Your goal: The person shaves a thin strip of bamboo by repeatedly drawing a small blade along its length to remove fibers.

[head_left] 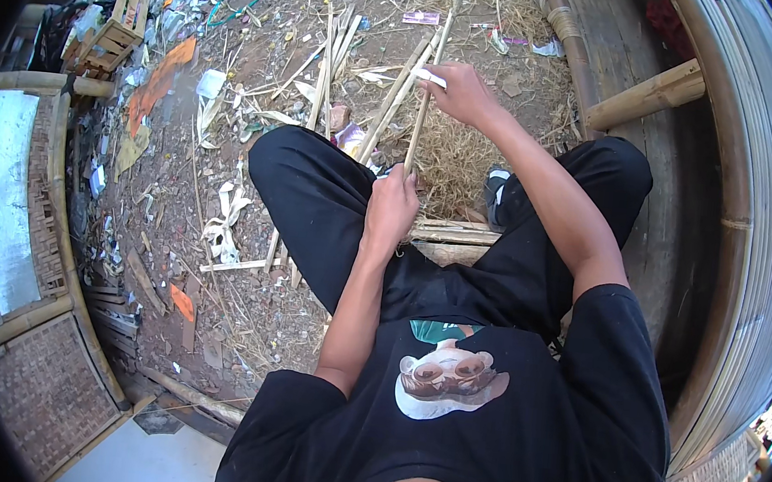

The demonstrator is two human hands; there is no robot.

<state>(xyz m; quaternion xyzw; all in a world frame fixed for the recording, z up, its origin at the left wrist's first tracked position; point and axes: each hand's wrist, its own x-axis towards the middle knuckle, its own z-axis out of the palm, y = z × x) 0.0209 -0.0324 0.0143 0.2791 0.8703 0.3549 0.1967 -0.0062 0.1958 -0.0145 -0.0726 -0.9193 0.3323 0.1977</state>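
A long, thin bamboo strip (420, 119) slants up and away from between my knees. My left hand (392, 209) is closed around its near end, just above my lap. Farther along, my right hand (461, 92) is pinched at the same strip. A small white piece (431, 77) shows at the right fingertips; whether it is a finger wrap or something held cannot be made out. More bamboo strips (390, 107) lie on the ground just left of the held one.
Dry shavings (454, 164) are heaped between my legs. Litter covers the dirt, with an orange sheet (157, 84) and a wooden crate (117, 20) at the far left. A bamboo rail (646, 99) and wooden planks (658, 211) run along the right. A woven panel (51, 385) stands at lower left.
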